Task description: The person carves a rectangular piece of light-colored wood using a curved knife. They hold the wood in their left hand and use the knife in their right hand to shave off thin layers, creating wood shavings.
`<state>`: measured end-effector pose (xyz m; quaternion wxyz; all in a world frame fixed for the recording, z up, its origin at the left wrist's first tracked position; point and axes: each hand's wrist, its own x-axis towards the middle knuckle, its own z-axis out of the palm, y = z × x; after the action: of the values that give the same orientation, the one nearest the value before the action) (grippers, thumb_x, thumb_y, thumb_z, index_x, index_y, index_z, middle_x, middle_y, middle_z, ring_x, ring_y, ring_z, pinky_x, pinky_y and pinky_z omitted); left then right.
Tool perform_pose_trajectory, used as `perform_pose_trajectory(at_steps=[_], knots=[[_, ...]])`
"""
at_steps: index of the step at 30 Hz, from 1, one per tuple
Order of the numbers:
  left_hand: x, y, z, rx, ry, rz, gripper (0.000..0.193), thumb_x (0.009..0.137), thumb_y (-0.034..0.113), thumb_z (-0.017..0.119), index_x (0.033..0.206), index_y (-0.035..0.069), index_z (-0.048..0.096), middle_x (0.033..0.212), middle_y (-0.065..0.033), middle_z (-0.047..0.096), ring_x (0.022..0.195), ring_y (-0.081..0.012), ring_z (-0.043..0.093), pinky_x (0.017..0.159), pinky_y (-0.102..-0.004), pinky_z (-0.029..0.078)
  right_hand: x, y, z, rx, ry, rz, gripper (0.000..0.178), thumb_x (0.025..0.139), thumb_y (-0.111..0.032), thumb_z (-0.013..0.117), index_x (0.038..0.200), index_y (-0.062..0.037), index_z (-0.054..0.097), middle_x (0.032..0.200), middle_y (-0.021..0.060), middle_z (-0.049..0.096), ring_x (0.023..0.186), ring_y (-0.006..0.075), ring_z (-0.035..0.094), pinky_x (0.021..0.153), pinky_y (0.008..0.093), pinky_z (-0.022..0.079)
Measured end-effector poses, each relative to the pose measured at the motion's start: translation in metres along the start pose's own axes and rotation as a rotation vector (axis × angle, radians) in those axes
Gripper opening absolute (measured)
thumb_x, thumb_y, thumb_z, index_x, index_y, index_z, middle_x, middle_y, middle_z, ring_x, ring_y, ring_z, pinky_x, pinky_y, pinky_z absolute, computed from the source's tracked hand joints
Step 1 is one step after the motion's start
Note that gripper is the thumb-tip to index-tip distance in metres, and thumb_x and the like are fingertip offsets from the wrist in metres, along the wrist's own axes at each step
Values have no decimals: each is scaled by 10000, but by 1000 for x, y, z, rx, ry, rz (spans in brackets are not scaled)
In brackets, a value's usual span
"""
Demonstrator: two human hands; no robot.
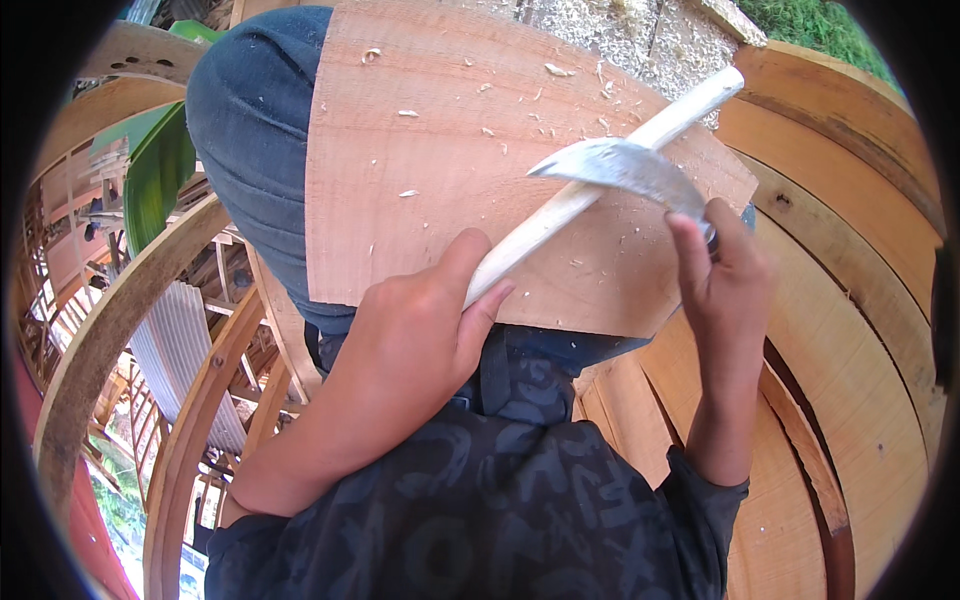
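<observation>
the left hand [425,310] is closed around the near end of a pale, peeled wooden stick [550,218], fingers wrapped about it and thumb laid along its side. from that fist the stick slants up toward a point between one and two o'clock, its far end reaching past the edge of a reddish wooden board [420,150]. the right hand [728,265], at about two o'clock from the middle of the view, is closed on the grip end of a curved-blade knife [620,168]; the fingers hide most of that end. the blade lies across the stick's upper half, its point aimed between nine and ten o'clock. it is slightly blurred, and whether its edge touches the wood cannot be told.

the board rests across the person's lap, dotted with small curled shavings [558,71], and leaves a leg in blue jeans [255,130] bare at ten o'clock. the dark patterned shirt [450,500] fills six o'clock. at one o'clock, past the board, lies a thick litter of wood chips [620,40], with grass [820,35] farther out. long planks [830,330] curve round three o'clock. toward nine o'clock stand bent-looking timbers [105,315], a corrugated sheet [185,350] and a broad green leaf [155,180].
</observation>
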<state>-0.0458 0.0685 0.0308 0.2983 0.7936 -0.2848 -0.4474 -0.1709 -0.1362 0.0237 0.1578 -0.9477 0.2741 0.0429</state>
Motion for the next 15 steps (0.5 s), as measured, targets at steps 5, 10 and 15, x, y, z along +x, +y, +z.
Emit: perform_pose_trajectory(at_steps=[5,10,15], knots=[[2,1,4,16,6,28,187,906,149,593,961,22,468,611,-227,552,609,-436,576,518,-488,436,4,18,-5,-144,52,-24,504,802,-500,684,642,-57,504,513,115,464,446,294,462,422,350,362],[1,0,0,-40,-20,2,184,905,148,594,962,28,466,618,-232,550,617,-442,571,526,-497,433,15,39,-4,-98,157,130,500,864,-480,638,670,-25,561,518,115,477,444,256,450,449,360,365],[-1,-5,0,-72,-4,36,183,907,147,590,979,20,480,616,-240,542,633,-451,570,549,-495,424,24,71,-38,-64,309,290,491,928,-418,583,706,20,586,526,97,445,472,172,403,471,336,348]])
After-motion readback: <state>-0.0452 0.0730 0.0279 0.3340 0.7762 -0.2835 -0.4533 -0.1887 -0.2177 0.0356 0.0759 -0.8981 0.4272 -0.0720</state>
